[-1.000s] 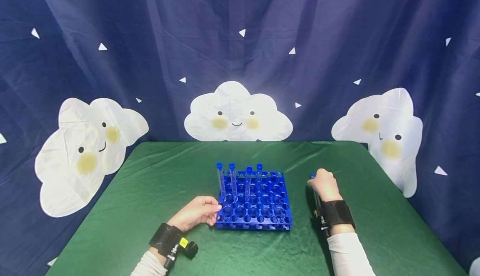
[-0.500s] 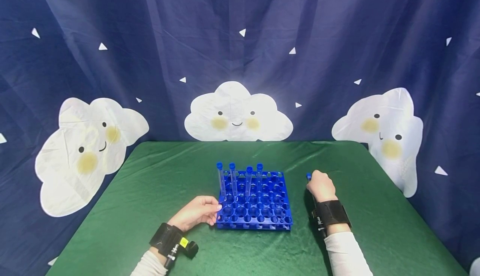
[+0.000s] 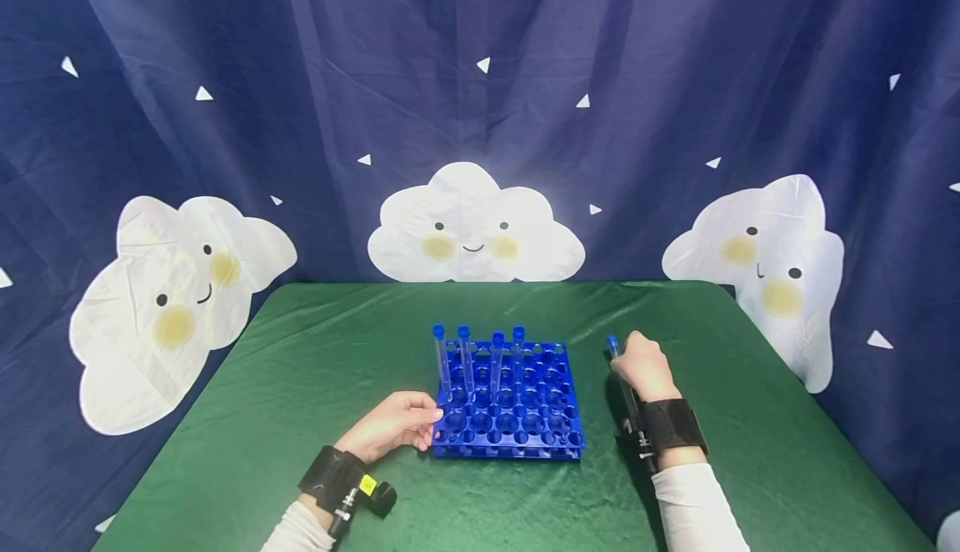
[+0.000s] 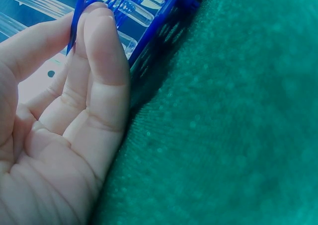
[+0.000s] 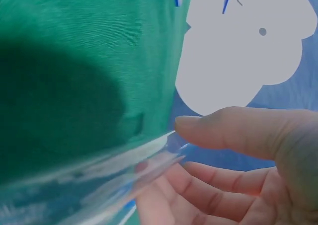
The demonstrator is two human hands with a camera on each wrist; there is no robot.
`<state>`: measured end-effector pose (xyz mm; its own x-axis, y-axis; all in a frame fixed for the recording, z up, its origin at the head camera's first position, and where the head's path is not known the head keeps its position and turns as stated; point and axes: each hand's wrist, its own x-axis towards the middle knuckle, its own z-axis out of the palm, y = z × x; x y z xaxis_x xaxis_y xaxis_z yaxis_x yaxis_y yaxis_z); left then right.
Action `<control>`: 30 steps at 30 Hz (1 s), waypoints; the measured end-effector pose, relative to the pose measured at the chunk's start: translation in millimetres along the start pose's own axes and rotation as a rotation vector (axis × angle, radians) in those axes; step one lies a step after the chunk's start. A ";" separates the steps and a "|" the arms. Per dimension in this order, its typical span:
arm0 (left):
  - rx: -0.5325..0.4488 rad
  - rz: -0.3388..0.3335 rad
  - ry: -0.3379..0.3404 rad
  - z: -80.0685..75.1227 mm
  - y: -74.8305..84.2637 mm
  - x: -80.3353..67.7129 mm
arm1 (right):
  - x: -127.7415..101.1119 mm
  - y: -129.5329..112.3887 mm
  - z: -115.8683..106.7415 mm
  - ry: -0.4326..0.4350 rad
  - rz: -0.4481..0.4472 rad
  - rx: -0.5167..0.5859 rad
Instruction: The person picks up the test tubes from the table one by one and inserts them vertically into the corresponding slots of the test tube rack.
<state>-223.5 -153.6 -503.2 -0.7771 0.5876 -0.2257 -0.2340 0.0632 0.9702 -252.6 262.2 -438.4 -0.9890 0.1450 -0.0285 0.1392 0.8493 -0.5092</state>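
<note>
A blue test tube rack sits on the green table, with several blue-capped clear test tubes upright in its left and middle holes. My left hand pinches the rack's left edge near the front corner. In the left wrist view, thumb and fingers lie on either side of its blue side wall. To the right of the rack, my right hand grips another clear test tube. Its blue cap pokes out beyond the fingers, and the hand hides part of the tube in the head view.
Green cloth covers the table, whose far edge meets a dark blue curtain printed with white clouds. Both wrists carry black straps with small camera mounts. Many holes in the rack's right part hold no tube.
My right hand first shifted left, then slightly away from me, still gripping the test tube. More of the tube's capped end shows now. The left hand and rack have stayed put.
</note>
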 end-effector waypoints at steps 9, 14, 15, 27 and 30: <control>0.005 0.010 -0.014 0.2 0.7 -1.2 | -5.6 -11.2 -14.8 0.024 -0.006 0.065; -0.003 0.007 -0.009 0.9 2.4 -1.7 | -7.8 -16.7 -19.5 0.057 -0.012 0.090; -0.006 0.005 -0.007 1.0 2.6 -1.8 | -8.2 -17.8 -20.1 0.071 -0.015 0.091; -0.009 -0.002 0.000 1.8 3.1 -2.1 | -21.1 -36.6 -35.8 0.274 -0.158 0.157; -0.003 -0.004 0.003 1.7 3.3 -1.9 | -25.6 -43.6 -38.8 0.329 -0.196 0.170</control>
<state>-221.8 -153.1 -499.4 -0.7777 0.5852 -0.2295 -0.2388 0.0628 0.9690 -231.5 241.2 -382.1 -0.9236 0.1667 0.3451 -0.0873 0.7852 -0.6131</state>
